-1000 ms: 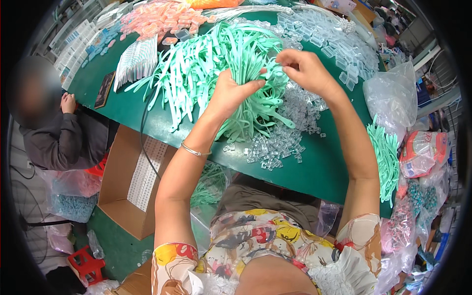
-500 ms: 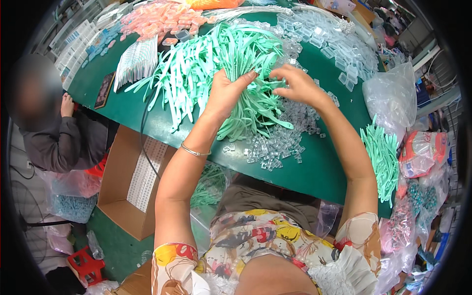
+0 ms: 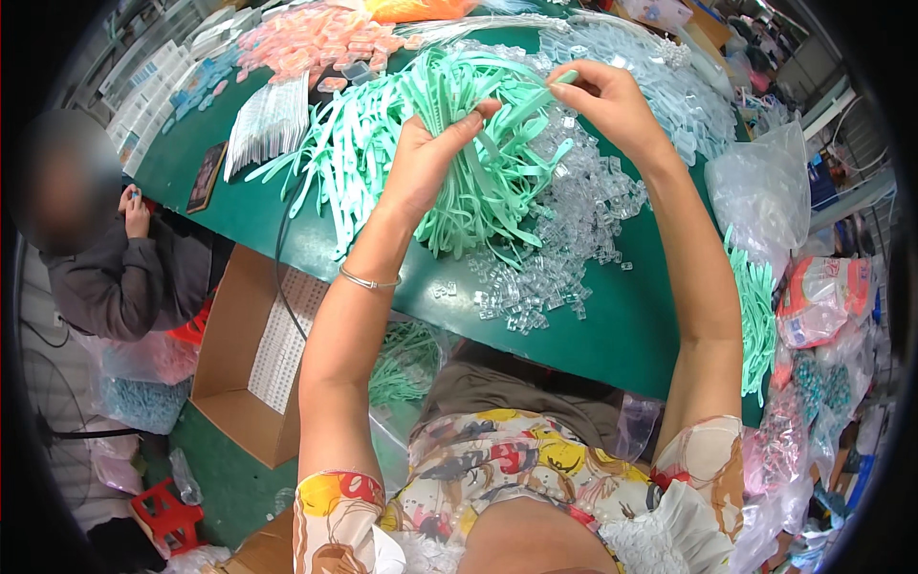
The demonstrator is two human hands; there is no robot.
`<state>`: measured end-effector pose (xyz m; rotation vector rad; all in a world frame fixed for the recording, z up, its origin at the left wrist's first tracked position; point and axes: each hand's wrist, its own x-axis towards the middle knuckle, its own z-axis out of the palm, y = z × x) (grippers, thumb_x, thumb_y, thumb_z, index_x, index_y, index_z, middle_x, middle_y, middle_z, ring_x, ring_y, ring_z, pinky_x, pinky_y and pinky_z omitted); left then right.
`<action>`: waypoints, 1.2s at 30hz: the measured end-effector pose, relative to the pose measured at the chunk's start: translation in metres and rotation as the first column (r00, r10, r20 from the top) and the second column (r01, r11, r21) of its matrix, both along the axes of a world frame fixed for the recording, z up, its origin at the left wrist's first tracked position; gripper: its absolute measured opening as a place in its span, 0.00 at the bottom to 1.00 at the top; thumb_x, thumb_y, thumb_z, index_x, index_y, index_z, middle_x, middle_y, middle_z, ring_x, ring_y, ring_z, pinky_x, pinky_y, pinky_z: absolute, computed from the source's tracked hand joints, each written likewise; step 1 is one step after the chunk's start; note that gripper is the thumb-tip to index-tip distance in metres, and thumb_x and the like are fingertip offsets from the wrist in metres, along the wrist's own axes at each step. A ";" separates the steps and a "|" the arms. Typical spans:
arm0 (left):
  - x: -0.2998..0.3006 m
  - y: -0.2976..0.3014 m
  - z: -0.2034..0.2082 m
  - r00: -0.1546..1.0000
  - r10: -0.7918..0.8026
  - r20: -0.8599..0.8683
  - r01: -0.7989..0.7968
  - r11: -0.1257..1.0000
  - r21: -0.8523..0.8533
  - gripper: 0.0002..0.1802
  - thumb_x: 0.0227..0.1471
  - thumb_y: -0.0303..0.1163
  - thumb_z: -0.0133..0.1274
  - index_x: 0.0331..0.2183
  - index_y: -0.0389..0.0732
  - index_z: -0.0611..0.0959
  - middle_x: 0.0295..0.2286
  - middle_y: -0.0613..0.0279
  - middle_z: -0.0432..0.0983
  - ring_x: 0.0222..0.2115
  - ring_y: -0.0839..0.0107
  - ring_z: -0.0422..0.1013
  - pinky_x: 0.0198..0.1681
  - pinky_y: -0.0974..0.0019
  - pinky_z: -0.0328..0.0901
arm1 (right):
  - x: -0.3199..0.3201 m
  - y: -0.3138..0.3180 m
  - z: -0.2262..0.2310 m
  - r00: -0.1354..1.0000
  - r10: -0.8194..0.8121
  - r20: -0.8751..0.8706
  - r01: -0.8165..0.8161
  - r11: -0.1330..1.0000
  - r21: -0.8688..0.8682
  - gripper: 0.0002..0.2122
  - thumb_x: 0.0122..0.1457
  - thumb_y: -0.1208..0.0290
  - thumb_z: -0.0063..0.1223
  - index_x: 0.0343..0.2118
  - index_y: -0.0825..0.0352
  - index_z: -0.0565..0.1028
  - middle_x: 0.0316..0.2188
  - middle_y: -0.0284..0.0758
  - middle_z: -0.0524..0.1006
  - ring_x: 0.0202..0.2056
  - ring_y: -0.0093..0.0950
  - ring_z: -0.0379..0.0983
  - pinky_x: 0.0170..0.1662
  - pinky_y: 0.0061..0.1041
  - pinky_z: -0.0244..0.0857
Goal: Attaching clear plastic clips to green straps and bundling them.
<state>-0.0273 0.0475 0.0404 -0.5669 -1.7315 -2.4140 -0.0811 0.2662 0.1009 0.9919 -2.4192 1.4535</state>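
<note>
A green table point(image 3: 612, 325) with a curved look fills the middle of a crowded room. Along its far side lie orange pieces point(image 3: 311, 43) and pale blue cases point(image 3: 693, 105); a fan of cards point(image 3: 268, 122) and a dark slab point(image 3: 207, 178) sit at the left. Clear clips point(image 3: 593, 206) spread close beside and below the hands, and a cable point(image 3: 280, 234) droops over the near edge toward an open box point(image 3: 229, 368). A co-worker point(image 3: 134, 282) sits at the left; a clear bag point(image 3: 760, 187) bulges at the right.

The mint-green straps point(image 3: 435, 91) are thin, flat and tangled, heaped mid-table. The left hand point(image 3: 426, 158) is closed around a thick bunch of them, thumb across the front. The right hand point(image 3: 612, 105) pinches one strap's end between thumb and finger.
</note>
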 end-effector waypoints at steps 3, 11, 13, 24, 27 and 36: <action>0.002 0.006 0.002 1.000 0.024 -0.007 -0.024 0.997 -0.070 0.13 0.51 0.31 0.51 0.39 0.34 0.78 0.33 0.66 0.76 0.34 0.76 0.70 0.38 0.71 0.65 | 0.009 -0.027 0.002 0.997 0.077 0.019 -0.078 0.995 0.055 0.08 0.52 0.69 0.53 0.31 0.69 0.76 0.22 0.25 0.73 0.25 0.14 0.65 0.27 0.17 0.59; -0.004 -0.001 -0.002 1.000 0.025 0.007 -0.024 0.998 -0.057 0.10 0.51 0.31 0.51 0.36 0.36 0.75 0.28 0.60 0.75 0.31 0.73 0.72 0.39 0.67 0.67 | -0.018 -0.014 -0.069 0.988 0.140 -0.067 -0.120 0.962 0.246 0.13 0.52 0.68 0.50 0.41 0.63 0.74 0.37 0.35 0.74 0.40 0.28 0.69 0.42 0.29 0.63; -0.010 -0.004 0.003 0.999 0.038 -0.019 -0.038 0.999 0.009 0.10 0.51 0.30 0.51 0.36 0.36 0.75 0.27 0.61 0.74 0.30 0.72 0.71 0.40 0.65 0.67 | -0.014 -0.016 -0.090 0.959 0.202 -0.198 -0.092 0.884 0.458 0.14 0.51 0.68 0.49 0.42 0.62 0.73 0.39 0.36 0.74 0.43 0.32 0.68 0.44 0.34 0.62; -0.059 -0.030 0.091 0.949 0.124 -0.290 0.036 0.871 0.490 0.08 0.52 0.32 0.50 0.26 0.39 0.73 0.21 0.65 0.68 0.23 0.72 0.66 0.31 0.67 0.65 | -0.032 0.005 -0.130 0.967 -0.084 -0.242 0.200 0.836 0.510 0.10 0.48 0.69 0.53 0.35 0.62 0.75 0.31 0.36 0.75 0.39 0.36 0.69 0.42 0.36 0.60; -0.067 -0.045 0.107 0.940 0.150 -0.306 0.058 0.815 0.577 0.08 0.52 0.32 0.52 0.25 0.40 0.73 0.21 0.66 0.67 0.22 0.74 0.64 0.30 0.69 0.64 | -0.023 0.007 -0.119 0.981 -0.185 -0.065 0.195 0.885 0.424 0.10 0.47 0.70 0.55 0.34 0.63 0.75 0.28 0.36 0.76 0.33 0.31 0.71 0.38 0.31 0.62; -0.025 -0.094 0.068 0.977 0.112 -0.182 -0.020 0.895 0.445 0.10 0.52 0.32 0.52 0.30 0.36 0.72 0.22 0.66 0.64 0.22 0.77 0.58 0.29 0.70 0.59 | -0.021 0.003 -0.086 0.939 -0.127 0.320 0.071 0.981 0.182 0.13 0.46 0.64 0.57 0.32 0.68 0.75 0.24 0.31 0.75 0.27 0.22 0.68 0.33 0.24 0.63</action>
